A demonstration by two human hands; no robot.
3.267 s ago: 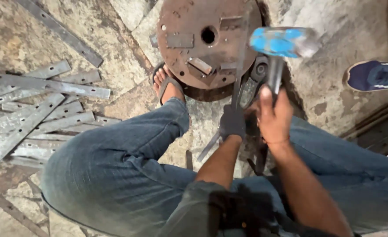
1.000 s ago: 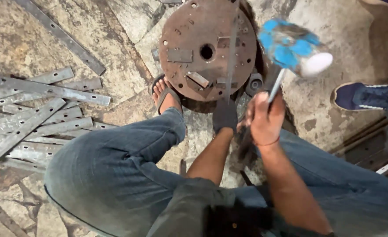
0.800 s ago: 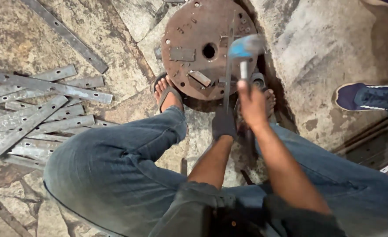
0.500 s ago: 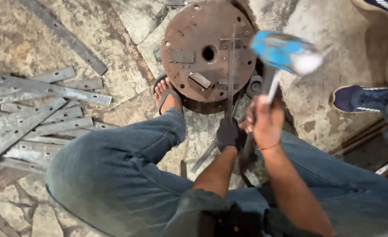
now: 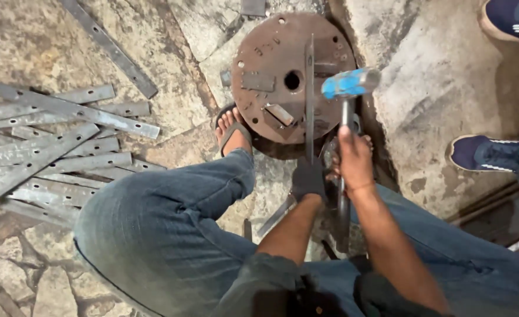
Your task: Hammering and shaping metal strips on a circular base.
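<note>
Flat grey punched metal strips (image 5: 54, 152) heaped on the stone floor (image 5: 30, 41) at far left, none on the disc. Gloved left hand (image 5: 308, 179) clamped on one thin bar (image 5: 309, 100), laid across the rusty round plate (image 5: 271, 70). Right hand (image 5: 353, 161) clenched around the blue-headed hammer (image 5: 348, 84), poised just above; hammering apparently mid-way.

Faded blue jeans, open sandals on bare feet, a dark glove (image 5: 308, 179) seemingly on the left grip.
</note>
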